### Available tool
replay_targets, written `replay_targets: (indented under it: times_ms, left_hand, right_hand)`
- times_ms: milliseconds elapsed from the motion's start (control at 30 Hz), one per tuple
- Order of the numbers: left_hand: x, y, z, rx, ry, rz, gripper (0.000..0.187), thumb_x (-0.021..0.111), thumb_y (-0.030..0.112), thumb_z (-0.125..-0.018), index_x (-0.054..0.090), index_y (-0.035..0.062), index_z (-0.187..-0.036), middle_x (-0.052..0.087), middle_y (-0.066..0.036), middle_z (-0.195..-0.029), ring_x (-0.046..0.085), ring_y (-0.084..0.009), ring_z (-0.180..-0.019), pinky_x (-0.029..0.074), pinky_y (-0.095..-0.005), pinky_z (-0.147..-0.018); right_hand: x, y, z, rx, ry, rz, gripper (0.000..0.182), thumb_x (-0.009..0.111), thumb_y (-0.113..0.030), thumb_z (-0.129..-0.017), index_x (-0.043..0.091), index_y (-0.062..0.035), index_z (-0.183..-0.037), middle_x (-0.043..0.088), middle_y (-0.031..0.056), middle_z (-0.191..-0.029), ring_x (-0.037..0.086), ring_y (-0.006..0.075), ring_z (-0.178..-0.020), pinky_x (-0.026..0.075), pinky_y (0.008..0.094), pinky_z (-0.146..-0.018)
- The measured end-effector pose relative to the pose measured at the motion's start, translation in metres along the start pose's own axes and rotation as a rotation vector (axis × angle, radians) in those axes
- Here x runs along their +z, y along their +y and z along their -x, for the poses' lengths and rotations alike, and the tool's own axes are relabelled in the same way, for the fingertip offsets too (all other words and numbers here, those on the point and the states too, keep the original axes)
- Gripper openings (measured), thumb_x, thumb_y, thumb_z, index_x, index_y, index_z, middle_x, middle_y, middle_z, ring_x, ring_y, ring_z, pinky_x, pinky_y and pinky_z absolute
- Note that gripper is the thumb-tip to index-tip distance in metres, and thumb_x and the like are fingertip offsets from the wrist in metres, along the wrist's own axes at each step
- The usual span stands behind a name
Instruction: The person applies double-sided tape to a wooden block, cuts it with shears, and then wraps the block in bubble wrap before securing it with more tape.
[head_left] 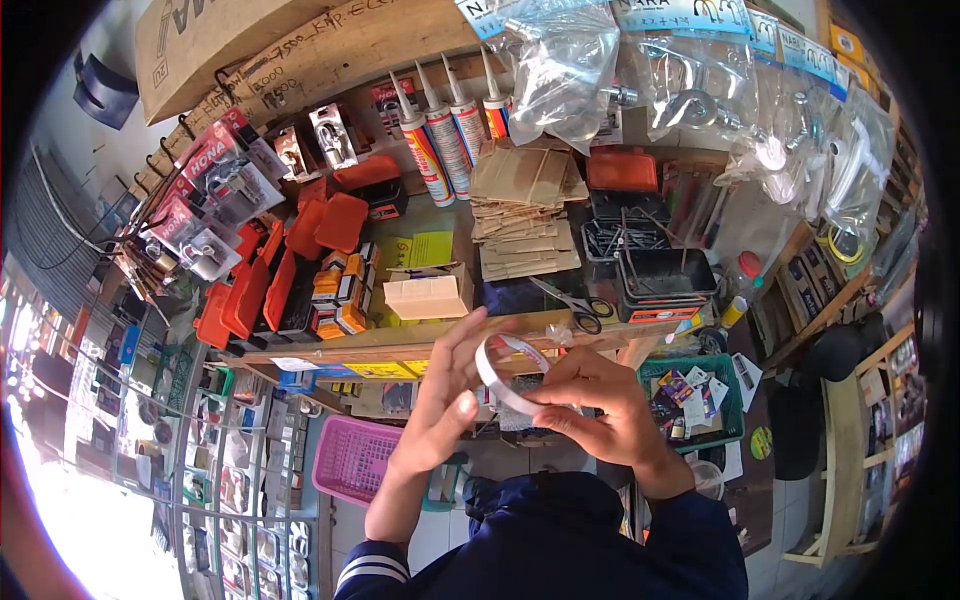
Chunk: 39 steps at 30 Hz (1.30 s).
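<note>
A narrow roll of white tape (489, 372) is pinched at its lower right side between the thumb and fingers of my right hand (602, 405). Its open ring faces up, and printing shows on the inner core. Just left of the roll, my left hand (440, 400) is open, its fingers extended upward and thumb apart, the fingertips close to the ring. Beyond both hands, a pair of scissors (592, 316) with dark handles lies on the wooden counter (400, 338). A small cardboard box (428, 297) stands behind my left fingertips.
Stacked cardboard pieces (525, 212), black bins of nails (622, 240), orange-lidded boxes (250, 298) and sealant tubes (425, 155) crowd the counter. Bagged taps (690, 105) hang above at right. Below are a pink basket (355, 460) and a green basket (728, 425).
</note>
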<state>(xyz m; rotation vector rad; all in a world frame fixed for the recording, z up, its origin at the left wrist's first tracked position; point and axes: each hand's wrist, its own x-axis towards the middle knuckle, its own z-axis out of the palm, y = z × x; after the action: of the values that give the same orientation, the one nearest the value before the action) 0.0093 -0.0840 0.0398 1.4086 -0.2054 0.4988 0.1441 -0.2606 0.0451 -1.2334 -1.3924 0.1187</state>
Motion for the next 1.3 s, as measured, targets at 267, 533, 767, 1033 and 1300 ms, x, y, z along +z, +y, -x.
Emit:
replay_targets:
  times_ms: [267,533,767,1033,1300]
  left_hand:
    - [0.019,0.003,-0.001,-0.162,0.119,0.234,0.104,0.082,0.044,-0.079,0.027,-0.0010,-0.155,0.037,-0.032,-0.151,0.050,-0.0436,-0.133,0.048,-0.0517,-0.105]
    - [-0.007,-0.008,0.002,0.110,-0.180,0.181,0.102,0.078,-0.019,-0.068,0.032,0.0046,-0.156,0.021,-0.029,-0.163,0.058,-0.0400,-0.129,0.059,-0.0407,-0.088]
    - [0.005,-0.001,0.004,0.134,-0.185,-0.155,0.082,0.078,-0.014,-0.073,0.049,0.0036,-0.148,0.037,-0.025,-0.158,0.054,-0.0379,-0.135,0.059,-0.0408,-0.092]
    - [0.011,0.000,0.005,0.287,0.155,-0.721,0.039,0.087,0.001,-0.073,0.073,-0.0018,-0.109,0.074,-0.018,-0.110,0.074,-0.0268,-0.102,0.061,-0.0351,-0.082]
    - [0.008,-0.001,0.005,0.638,0.272,-0.861,0.022,0.079,-0.006,-0.077,0.074,-0.0026,-0.098,0.076,-0.018,-0.097,0.076,-0.0311,-0.093,0.065,-0.0384,-0.076]
  right_hand:
    - [0.003,-0.002,0.003,-0.191,-0.051,0.230,0.032,0.086,-0.016,-0.079,0.077,-0.0181,-0.110,0.062,0.0018,-0.100,0.060,0.0222,-0.095,0.048,0.0351,-0.076]
    - [0.017,0.014,0.014,-0.005,0.188,0.127,0.059,0.084,-0.013,-0.083,0.058,-0.0019,-0.135,0.051,0.0127,-0.121,0.058,0.0231,-0.106,0.051,0.0350,-0.087]
    - [0.017,0.018,0.024,-0.064,0.408,-0.107,0.030,0.080,0.002,-0.083,0.069,0.0007,-0.111,0.058,0.0127,-0.113,0.064,0.0156,-0.090,0.056,0.0272,-0.071]
    - [0.018,0.009,0.032,-0.158,0.379,-0.012,0.031,0.085,-0.002,-0.079,0.072,-0.0041,-0.108,0.065,0.0114,-0.105,0.066,0.0187,-0.092,0.057,0.0291,-0.071]
    - [0.018,-0.006,0.019,0.145,0.091,-0.255,0.022,0.082,-0.013,-0.085,0.076,-0.0028,-0.104,0.073,0.0077,-0.087,0.068,0.0161,-0.078,0.051,0.0303,-0.070]
